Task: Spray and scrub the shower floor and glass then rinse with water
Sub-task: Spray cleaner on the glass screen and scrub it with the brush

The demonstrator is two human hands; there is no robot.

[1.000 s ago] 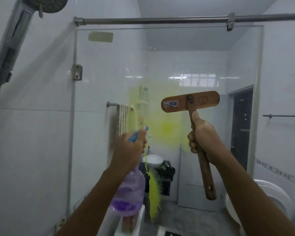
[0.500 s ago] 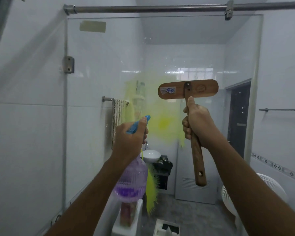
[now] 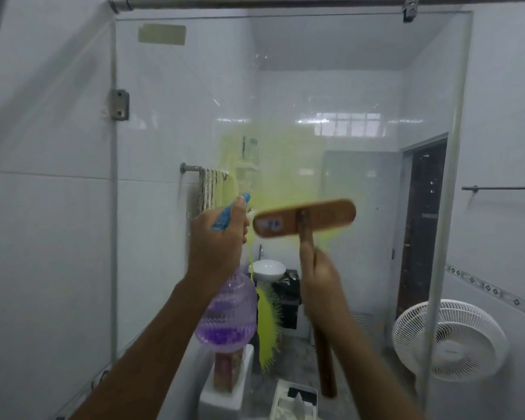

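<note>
Against the clear glass panel point(image 3: 346, 71), a hazy yellow-green film point(image 3: 279, 165) spreads and drips. The left hand point(image 3: 217, 247) wraps the neck of a ribbed purple plastic spray bottle point(image 3: 226, 316), with one finger lying along its blue spray head point(image 3: 228, 215). The right hand point(image 3: 320, 286) grips the round handle of a wooden brush point(image 3: 303, 218) — oblong head level, blurred, over the film's lower edge.

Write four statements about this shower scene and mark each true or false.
1. The left hand grips the purple spray bottle. True.
2. The right hand holds a sponge. False: it grips a wooden brush by its handle.
3. A yellow patch marks the glass panel. True.
4. The white fan shows at the lower left. False: it shows at the lower right.
</note>
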